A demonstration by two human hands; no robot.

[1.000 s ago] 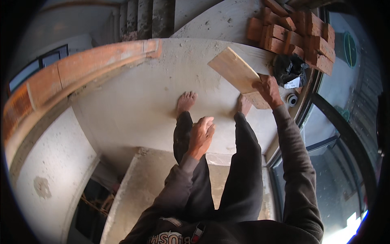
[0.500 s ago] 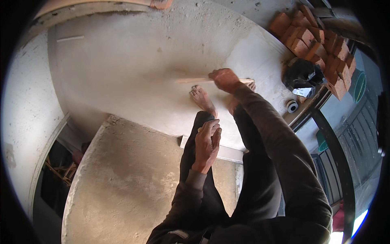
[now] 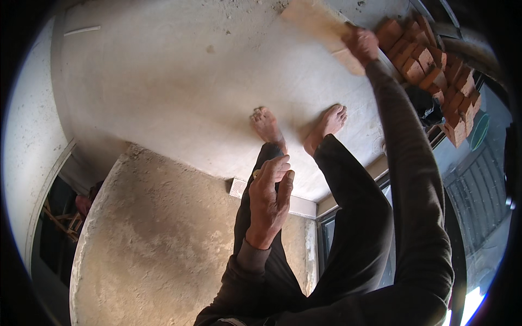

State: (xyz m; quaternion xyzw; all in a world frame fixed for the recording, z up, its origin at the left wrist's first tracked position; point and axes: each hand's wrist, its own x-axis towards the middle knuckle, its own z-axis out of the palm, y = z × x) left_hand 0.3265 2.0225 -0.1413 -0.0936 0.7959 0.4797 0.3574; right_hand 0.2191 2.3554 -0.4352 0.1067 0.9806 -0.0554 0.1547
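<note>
My right hand (image 3: 360,42) grips a flat, pale wooden board (image 3: 315,24), blurred by motion, at the top right beside the stacked red bricks (image 3: 413,68). My left hand (image 3: 270,204) is in front of my left leg, fingers curled, with a small yellowish thing (image 3: 256,174) partly showing behind them; I cannot make out what it is. My bare feet (image 3: 266,125) rest on the pale, dusty plastered floor (image 3: 163,87), below the board.
A rough concrete step (image 3: 141,228) with a raised edge is at the lower left, a white wall (image 3: 30,103) beside it. A black bag (image 3: 423,102) lies against the bricks. Dark-framed glass (image 3: 473,179) runs along the right. A thin white strip (image 3: 81,29) lies at the upper left.
My right hand swept the board down and leftward over my right foot, then up and right toward the bricks, uncovering that foot. The view has shifted, showing more of the concrete step.
</note>
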